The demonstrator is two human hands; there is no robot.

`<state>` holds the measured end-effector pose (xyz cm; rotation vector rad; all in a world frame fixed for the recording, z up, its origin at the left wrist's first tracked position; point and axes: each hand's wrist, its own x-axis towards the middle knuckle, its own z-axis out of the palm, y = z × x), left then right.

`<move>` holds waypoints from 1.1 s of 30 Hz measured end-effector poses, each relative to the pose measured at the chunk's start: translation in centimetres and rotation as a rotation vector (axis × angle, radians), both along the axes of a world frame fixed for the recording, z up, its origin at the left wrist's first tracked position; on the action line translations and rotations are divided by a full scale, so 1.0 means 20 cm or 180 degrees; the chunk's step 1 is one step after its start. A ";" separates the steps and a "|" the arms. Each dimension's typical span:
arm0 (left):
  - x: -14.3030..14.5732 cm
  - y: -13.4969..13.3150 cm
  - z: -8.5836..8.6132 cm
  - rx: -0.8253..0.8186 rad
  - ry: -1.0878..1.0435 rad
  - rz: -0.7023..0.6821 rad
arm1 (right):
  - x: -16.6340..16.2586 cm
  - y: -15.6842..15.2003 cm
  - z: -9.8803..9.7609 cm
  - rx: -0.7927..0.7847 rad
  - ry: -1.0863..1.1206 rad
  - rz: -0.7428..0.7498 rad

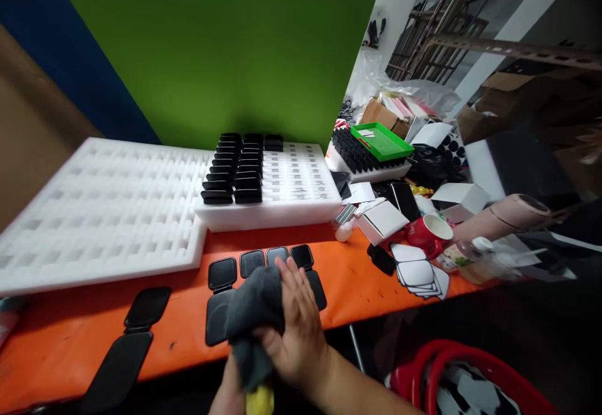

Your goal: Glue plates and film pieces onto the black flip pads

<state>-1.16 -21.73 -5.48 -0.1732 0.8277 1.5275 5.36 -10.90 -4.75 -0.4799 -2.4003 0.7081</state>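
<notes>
A dark grey cloth [256, 305] is bunched between my two hands over the orange table. My right hand [301, 324] presses on its right side, fingers close together and thumb on the cloth. My left hand [229, 380] grips it from below; the cloth covers most of those fingers. Something yellow [260, 399] shows under the cloth, its kind unclear. Behind and beside the cloth lie flat black hinged cases, opened out, among them a left one [221, 274] and a right one [301, 256]. Another opened black case [123, 352] lies farther left.
A white foam tray [268, 214] holds rows of upright black cases; a second foam tray [98, 214] lies left. At right are a red mug [418, 236], a white box [382, 222], white cards [414, 271] and a bottle. A red basket [418, 377] stands below the table edge.
</notes>
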 end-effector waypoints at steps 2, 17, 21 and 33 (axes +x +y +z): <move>0.07 0.04 0.03 -0.0121 0.0512 -0.0002 | -0.03 0.09 0.07 -0.0227 0.0040 -0.0147; -0.10 -0.05 0.08 -0.0284 0.0697 0.0160 | 0.21 0.44 -0.01 0.0059 -0.0776 -0.0716; -0.37 -0.13 0.05 -0.0436 0.1174 0.1354 | 0.13 0.30 -0.18 0.0340 -0.1281 0.0011; -0.45 -0.23 -0.10 -0.0272 0.1059 0.1489 | -0.04 0.11 -0.13 -0.0164 -0.0917 0.0877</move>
